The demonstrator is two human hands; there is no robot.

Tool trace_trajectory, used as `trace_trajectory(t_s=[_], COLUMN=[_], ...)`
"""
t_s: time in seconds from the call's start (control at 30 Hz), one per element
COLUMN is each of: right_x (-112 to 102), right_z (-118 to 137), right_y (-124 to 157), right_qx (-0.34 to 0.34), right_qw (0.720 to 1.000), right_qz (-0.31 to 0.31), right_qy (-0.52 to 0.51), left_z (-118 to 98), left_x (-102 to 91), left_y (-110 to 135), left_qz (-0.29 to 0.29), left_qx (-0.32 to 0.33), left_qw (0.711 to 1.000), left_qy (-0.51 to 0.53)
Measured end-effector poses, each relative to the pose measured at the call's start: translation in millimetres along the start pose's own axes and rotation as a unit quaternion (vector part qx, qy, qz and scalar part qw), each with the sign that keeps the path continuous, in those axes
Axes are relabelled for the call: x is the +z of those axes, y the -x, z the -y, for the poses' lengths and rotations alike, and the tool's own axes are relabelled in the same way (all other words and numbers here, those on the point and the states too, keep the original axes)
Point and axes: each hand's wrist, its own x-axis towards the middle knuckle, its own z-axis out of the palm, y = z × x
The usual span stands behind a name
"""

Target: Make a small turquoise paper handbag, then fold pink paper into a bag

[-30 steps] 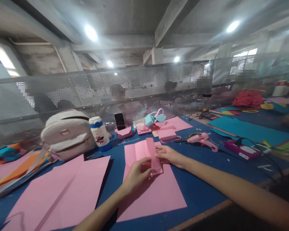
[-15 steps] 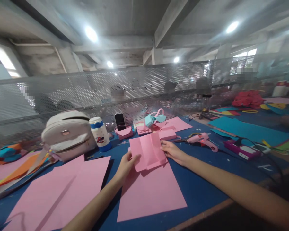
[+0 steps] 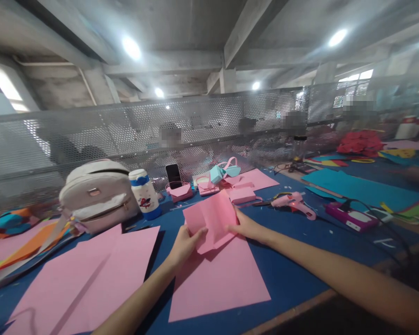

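Observation:
A creased piece of pink paper (image 3: pixel 214 216) is held up between my two hands, its folds running from top to bottom. My left hand (image 3: pixel 186 244) grips its left lower edge, thumb on the near face and fingers behind. On the right edge my right hand (image 3: pixel 246 226) is closed, its thumb also on the near face. Beneath lies a flat pink sheet (image 3: pixel 219 288) on the blue table (image 3: pixel 296 265). Larger pink sheets (image 3: pixel 87 279) lie to the left of my left arm.
Behind the paper stand small pink paper boxes (image 3: pixel 179 191), a phone (image 3: pixel 173 176) and a bottle (image 3: pixel 145 193) beside a white backpack (image 3: pixel 99 195). A pink glue gun (image 3: pixel 293 204) and a purple device (image 3: pixel 351 216) with cables lie right. Blue sheets (image 3: pixel 366 186) lie farther right.
My right hand has shifted its grip, bringing its thumb onto the near face. The pink paper has tilted and bends more along its folds. My left hand stays on the left edge.

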Motion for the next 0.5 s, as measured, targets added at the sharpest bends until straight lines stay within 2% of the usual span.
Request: trace_trajectory(t_s=[0.3, 0.5], right_x=[-16.7, -21.4], right_z=[-10.8, -14.4], right_y=[-14.6, -18.2], right_qx=[0.035, 0.039], right_qw=[0.997, 0.996], right_qz=[-0.044, -0.05], right_qy=[-0.055, -0.063], left_z=[12.8, 15.4], left_x=[-34.4, -42.5], left_y=[-28.2, -38.2], left_qz=[-0.057, -0.06], left_qx=[-0.026, -0.04], left_qw=[0.996, 0.996], left_qy=[-0.057, -0.053])
